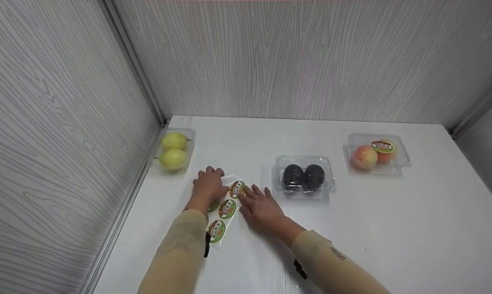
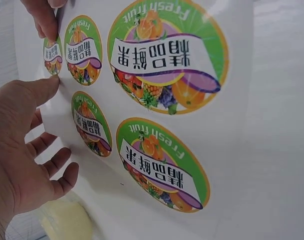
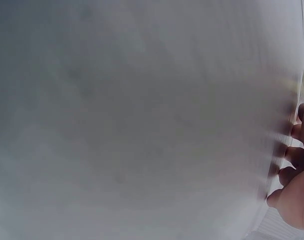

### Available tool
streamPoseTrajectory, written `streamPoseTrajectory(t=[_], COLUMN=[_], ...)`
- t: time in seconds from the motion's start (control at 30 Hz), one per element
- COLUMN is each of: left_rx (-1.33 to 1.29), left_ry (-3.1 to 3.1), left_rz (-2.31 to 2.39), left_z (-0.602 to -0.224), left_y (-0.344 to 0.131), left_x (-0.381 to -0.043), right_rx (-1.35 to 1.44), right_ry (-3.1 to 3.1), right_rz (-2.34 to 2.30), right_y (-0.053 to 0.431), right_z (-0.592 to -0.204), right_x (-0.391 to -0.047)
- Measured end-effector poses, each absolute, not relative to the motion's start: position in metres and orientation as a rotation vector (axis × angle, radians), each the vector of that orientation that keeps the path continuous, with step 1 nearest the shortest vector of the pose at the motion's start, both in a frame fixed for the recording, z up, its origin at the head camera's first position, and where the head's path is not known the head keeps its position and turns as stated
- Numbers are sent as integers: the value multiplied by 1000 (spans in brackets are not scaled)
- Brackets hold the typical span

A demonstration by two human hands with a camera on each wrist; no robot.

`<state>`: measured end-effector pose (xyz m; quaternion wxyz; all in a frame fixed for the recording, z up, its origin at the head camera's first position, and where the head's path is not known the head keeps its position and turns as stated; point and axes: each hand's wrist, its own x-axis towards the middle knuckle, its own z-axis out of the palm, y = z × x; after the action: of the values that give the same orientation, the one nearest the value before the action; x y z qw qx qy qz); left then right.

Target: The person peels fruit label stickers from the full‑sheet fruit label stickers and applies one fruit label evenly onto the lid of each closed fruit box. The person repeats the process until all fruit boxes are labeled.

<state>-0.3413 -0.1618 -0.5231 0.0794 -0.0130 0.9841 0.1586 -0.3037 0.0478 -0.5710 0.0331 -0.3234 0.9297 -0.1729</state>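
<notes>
A sheet of round fruit stickers (image 1: 222, 216) lies on the white table, its green labels printed "Fresh fruit" (image 2: 166, 52). My left hand (image 1: 208, 185) rests at the sheet's upper left, thumb (image 2: 47, 89) laid on the sheet and its tip at the edge of the farthest sticker (image 2: 52, 56). The other left fingers bend loosely beside the sheet. From the right side, my right hand (image 1: 263, 208) touches that same sticker with a fingertip, its remaining fingers spread over the table. In the right wrist view, the right fingertips (image 3: 286, 173) show at the edge against the white surface.
A clear box with two dark round fruits (image 1: 304, 177) stands right of my right hand. Farther right, a clear box holds peach-like fruits (image 1: 364, 157) and bears a sticker (image 1: 382, 146). Two yellow-green pears (image 1: 173, 158) sit in a box at the left. Grey wood-grain panels (image 1: 270, 61) border the table.
</notes>
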Motion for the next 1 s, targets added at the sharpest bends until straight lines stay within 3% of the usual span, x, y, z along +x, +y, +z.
streamPoseTrajectory(t=[0.57,1.0], left_rx=[-129,-15], left_ry=[2970,3062], left_rz=[829,834], left_z=[-519,-498], left_y=[-153,-150], left_x=[-334,-328], right_rx=[-1003,-975], right_ry=[2864,2835], right_rz=[-534,-631], right_y=[47,48], right_z=[-564,-552], right_x=[-299,-304])
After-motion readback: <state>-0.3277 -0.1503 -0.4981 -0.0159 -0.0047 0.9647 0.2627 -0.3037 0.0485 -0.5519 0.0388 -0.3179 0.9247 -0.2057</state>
